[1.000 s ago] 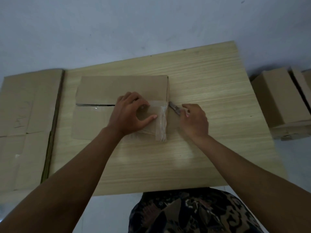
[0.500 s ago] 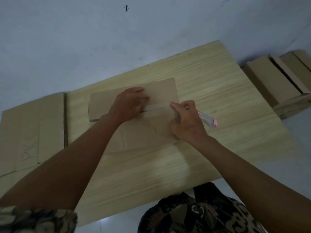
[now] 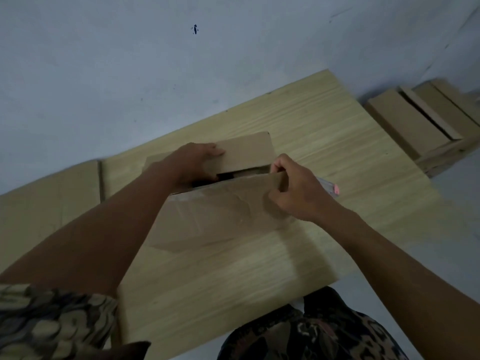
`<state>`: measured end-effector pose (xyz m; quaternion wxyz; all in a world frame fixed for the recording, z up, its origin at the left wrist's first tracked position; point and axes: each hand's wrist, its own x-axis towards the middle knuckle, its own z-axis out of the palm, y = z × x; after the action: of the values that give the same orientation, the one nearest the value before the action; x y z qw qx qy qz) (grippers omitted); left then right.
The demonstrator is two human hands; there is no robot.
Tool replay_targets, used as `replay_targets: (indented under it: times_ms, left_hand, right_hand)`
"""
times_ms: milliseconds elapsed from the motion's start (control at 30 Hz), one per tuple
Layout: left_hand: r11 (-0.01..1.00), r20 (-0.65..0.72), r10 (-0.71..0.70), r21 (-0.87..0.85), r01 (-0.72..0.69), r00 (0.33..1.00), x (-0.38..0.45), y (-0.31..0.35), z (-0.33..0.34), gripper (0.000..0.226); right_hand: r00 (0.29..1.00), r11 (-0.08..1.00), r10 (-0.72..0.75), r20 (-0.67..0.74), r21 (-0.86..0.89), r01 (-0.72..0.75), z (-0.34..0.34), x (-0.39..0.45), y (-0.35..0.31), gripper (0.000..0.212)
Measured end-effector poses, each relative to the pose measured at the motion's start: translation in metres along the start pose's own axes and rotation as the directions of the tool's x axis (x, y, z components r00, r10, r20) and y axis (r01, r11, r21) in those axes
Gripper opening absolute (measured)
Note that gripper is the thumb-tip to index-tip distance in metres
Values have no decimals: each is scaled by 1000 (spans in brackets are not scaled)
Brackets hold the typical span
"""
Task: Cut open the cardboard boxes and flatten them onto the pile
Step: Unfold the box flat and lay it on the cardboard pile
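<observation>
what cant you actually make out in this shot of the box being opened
- Head view: inside of the box: only a dark gap shows between the flaps; contents cannot be told.
- Cutter: the right hand covers all but its pink-tipped end; the blade is hidden.
- Left hand: its fingertips are hidden behind the far flap.
- Flattened pile: cut off by the left edge.
- Boxes at right: blurred, cut off by the right edge.

No writing, label, brand or number could be read anywhere: the box (image 3: 220, 216), the flattened cardboard (image 3: 49, 201) to the left and the boxes (image 3: 415, 123) to the right all showed plain brown faces.
</observation>
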<state>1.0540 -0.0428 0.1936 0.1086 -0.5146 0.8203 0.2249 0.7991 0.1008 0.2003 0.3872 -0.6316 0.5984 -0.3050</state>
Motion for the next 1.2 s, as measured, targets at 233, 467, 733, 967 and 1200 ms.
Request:
replay_targets:
  times_ms: [233,467,733,967,1200]
  left_hand:
    - [998,-311,-7,-65,-14,950,-17,2,-36,28]
    - [984,-472,-174,-50,171,864,-46,3,-45,32]
    - [918,-504,-395,-199,342,768,-85,-14,-49,39]
    - [772,-433,-632,-423,474,643,-123,-48,-42,42]
    - [632,-290,-765,-510,584,576,-144,-61,4,66]
  right_hand:
    - [948,987,115,-297,-76,-143,25,2,-25,46]
    - [831,928,373,-413,145,-344,41,0,-35,59]
    - [702,603,700,-128,633,-486,55,5,-54,86]
    - [738,805,553,-387,475,-355,30,20,-53,40]
    - [820,951,289,-494,49,-306,21,21,-16,46]
